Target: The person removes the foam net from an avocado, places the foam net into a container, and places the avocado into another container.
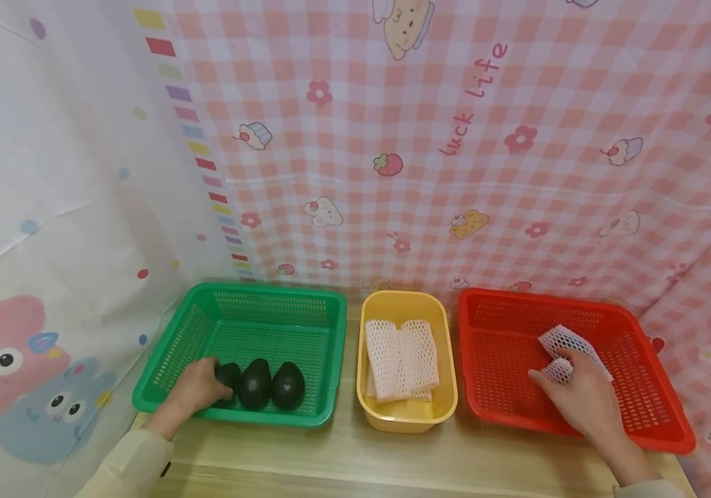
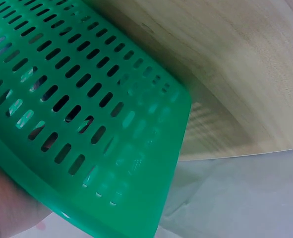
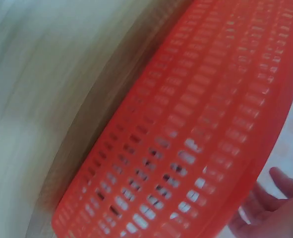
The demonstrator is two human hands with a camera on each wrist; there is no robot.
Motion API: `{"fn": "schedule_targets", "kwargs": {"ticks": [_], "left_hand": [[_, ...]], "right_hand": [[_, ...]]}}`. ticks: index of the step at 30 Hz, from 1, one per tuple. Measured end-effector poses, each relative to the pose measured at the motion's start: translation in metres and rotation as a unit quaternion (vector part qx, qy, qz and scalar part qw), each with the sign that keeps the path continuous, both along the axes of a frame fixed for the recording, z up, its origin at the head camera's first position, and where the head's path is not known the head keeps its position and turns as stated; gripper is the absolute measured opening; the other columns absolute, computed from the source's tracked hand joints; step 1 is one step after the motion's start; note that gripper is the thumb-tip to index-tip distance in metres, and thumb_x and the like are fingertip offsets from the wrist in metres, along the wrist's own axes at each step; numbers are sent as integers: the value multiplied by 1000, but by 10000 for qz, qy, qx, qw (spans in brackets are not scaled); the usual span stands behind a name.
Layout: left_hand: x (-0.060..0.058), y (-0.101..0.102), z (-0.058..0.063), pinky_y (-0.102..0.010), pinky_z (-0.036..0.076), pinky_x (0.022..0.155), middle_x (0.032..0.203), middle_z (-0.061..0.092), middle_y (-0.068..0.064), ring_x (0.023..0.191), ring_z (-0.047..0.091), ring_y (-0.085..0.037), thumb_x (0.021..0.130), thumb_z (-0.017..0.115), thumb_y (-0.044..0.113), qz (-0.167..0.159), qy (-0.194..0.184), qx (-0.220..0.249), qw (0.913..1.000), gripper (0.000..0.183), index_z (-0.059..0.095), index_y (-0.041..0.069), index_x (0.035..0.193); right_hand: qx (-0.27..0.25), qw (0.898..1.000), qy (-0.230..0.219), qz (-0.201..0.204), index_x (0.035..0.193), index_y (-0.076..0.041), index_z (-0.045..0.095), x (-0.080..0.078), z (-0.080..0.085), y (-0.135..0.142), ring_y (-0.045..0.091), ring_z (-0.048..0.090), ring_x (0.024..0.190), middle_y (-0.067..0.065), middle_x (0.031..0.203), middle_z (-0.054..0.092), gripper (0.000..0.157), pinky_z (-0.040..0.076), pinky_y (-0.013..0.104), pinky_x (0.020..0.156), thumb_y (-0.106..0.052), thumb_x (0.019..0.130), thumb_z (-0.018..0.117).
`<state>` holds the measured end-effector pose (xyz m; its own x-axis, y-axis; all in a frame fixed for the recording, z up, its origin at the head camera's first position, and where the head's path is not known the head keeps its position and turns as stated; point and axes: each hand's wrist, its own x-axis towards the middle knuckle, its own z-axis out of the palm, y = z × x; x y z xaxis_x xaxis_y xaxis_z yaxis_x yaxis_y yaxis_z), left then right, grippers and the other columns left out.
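Observation:
In the head view, my left hand grips a dark avocado at the near left of the green basket. Two more dark avocados, a middle one and a right one, lie beside it. My right hand is over the red basket, thumb and fingers spread apart. Under and between them shows a white foam-net sleeve; another netted piece lies behind the fingers. The right wrist view shows the fingers above the red rim, and dark shapes through the basket's slots.
Between the baskets stands a yellow bin holding several flat white foam-net sleeves. All three containers rest on a wooden table. A checked pink cloth hangs behind, and a white patterned sheet at the left.

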<state>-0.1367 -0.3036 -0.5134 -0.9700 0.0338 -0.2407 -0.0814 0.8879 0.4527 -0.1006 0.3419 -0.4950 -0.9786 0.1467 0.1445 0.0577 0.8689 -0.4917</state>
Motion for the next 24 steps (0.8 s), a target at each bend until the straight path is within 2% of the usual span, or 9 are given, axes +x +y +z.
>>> {"fn": "schedule_targets", "kwargs": {"ticks": [4,9,14,21,24], "left_hand": [[-1,1,2,-59,55,90,120,62,-42,108,63,-52,76,87,13,-18,-45,-4,10000,71,53,-26,125],[-1,1,2,-59,54,91,121,61,-43,110,62,-54,76,88,13,28,-94,-6,10000,73,52,-26,126],[0,1,2,-60,54,90,120,60,-43,109,62,-55,77,88,13,31,-126,9,9999,73,51,-26,126],[0,0,2,-60,54,91,120,61,-42,109,63,-54,76,89,14,73,-175,40,9998,72,52,-25,125],[0,-1,2,-60,54,92,122,60,-43,111,61,-55,76,90,18,57,-192,66,9998,77,51,-26,126]], "right_hand": [[298,9991,-268,-146,133,13,55,-3,-5,14,61,54,111,41,129,55,84,46,70,82,-52,87,81],[566,9943,-881,-217,135,20,48,-9,-11,32,64,52,107,47,124,52,94,46,71,82,-54,85,81],[632,9851,-1592,-183,135,22,43,-13,-16,47,63,51,105,48,121,49,103,47,70,81,-56,81,83],[630,9724,-2243,-162,124,21,43,-14,-18,55,60,54,95,45,106,51,99,49,67,75,-52,75,89],[592,9671,-2471,-142,122,22,41,-14,-20,56,61,54,95,45,106,50,100,49,67,75,-52,74,90]]}}
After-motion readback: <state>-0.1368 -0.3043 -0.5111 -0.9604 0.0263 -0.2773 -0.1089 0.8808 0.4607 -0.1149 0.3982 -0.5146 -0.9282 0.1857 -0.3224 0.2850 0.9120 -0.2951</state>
